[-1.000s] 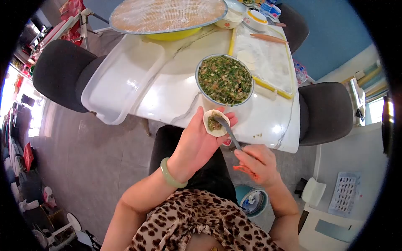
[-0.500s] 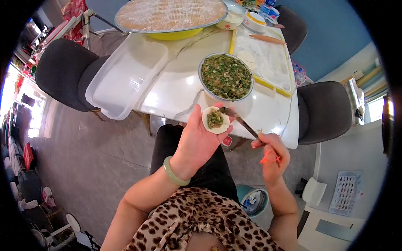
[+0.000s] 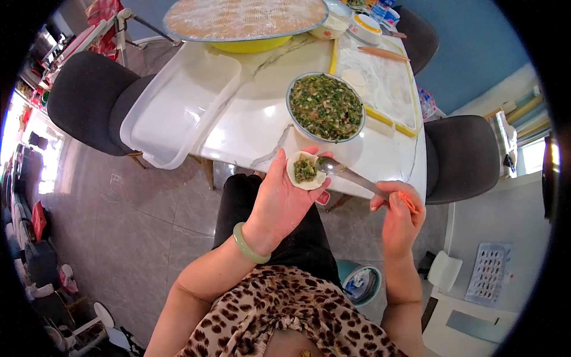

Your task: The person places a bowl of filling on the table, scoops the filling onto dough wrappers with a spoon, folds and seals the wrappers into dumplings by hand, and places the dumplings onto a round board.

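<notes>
On the palm and fingers of my left hand (image 3: 281, 199) lies a round dough wrapper (image 3: 314, 181) with a mound of green filling (image 3: 304, 169) at its middle. My right hand (image 3: 401, 217) is closed around the handle of a metal spoon (image 3: 360, 179), with something orange at the fingers. The spoon's tip is at the wrapper's right edge. Just beyond my hands, a bowl of chopped green filling (image 3: 326, 107) stands on the marble table (image 3: 262, 128).
A clear plastic tray (image 3: 178, 110) overhangs the table's left edge. At the back is a large floured round tray (image 3: 247, 18) over a yellow basin (image 3: 253, 45). A yellow-rimmed floured board (image 3: 386, 77) with a rolling pin (image 3: 382, 53) lies right. Dark chairs flank the table.
My right hand has moved up and to the right with the spoon, which now lies flatter and has drawn back from the filling to the wrapper's edge. My left hand has barely moved.
</notes>
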A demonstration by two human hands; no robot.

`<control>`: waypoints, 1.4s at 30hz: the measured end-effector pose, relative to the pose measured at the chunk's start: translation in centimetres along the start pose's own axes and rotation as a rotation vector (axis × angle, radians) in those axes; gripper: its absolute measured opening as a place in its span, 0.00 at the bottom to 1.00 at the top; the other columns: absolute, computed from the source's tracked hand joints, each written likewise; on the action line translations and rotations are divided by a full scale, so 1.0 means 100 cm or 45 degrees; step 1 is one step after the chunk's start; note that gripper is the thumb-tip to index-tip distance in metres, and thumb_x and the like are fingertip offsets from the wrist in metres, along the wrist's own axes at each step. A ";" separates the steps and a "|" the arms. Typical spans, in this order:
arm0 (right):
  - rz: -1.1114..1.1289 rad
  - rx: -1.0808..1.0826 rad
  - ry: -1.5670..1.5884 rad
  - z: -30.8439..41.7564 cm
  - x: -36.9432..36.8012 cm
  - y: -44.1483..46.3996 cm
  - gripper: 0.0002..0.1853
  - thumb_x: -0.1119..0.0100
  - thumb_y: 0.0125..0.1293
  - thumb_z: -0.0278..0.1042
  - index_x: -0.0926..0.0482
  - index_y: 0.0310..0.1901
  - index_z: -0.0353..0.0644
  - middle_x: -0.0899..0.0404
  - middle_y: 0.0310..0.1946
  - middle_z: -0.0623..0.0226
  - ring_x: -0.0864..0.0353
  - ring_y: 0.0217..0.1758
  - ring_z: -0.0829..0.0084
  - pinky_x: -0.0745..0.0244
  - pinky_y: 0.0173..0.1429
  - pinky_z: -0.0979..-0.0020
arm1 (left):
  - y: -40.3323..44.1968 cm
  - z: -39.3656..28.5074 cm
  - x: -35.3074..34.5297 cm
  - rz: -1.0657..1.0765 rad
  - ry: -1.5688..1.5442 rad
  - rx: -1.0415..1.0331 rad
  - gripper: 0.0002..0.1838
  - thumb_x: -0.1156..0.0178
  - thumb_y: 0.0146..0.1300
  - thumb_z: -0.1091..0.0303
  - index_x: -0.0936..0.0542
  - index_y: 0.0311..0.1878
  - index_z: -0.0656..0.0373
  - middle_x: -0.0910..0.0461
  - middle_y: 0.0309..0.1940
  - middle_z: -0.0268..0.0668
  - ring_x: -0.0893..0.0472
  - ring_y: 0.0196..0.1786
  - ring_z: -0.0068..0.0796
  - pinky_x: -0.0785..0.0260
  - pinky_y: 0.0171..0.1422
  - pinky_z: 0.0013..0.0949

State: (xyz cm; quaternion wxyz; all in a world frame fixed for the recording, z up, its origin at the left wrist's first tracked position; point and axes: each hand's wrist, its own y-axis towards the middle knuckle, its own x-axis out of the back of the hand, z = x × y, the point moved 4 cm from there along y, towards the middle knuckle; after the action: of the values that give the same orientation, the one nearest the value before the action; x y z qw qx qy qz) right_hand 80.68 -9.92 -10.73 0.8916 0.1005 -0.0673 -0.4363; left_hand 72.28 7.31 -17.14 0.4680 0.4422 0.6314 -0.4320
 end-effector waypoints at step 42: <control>0.392 0.897 -0.968 -0.006 -0.055 -0.028 0.16 0.31 0.48 0.28 0.25 0.39 0.49 0.27 0.55 0.65 0.29 0.59 0.54 0.32 0.59 0.55 | -0.062 0.012 -0.018 -0.025 0.262 0.235 0.28 0.71 0.77 0.51 0.34 0.62 0.64 0.28 0.58 0.40 0.29 0.61 0.31 0.39 0.67 0.37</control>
State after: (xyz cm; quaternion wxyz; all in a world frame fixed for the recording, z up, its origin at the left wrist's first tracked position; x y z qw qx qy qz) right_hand 75.32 -7.14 -12.12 0.7704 0.2174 -0.5413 -0.2573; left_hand 66.89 4.38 -14.80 0.3540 0.5192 0.6380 -0.4451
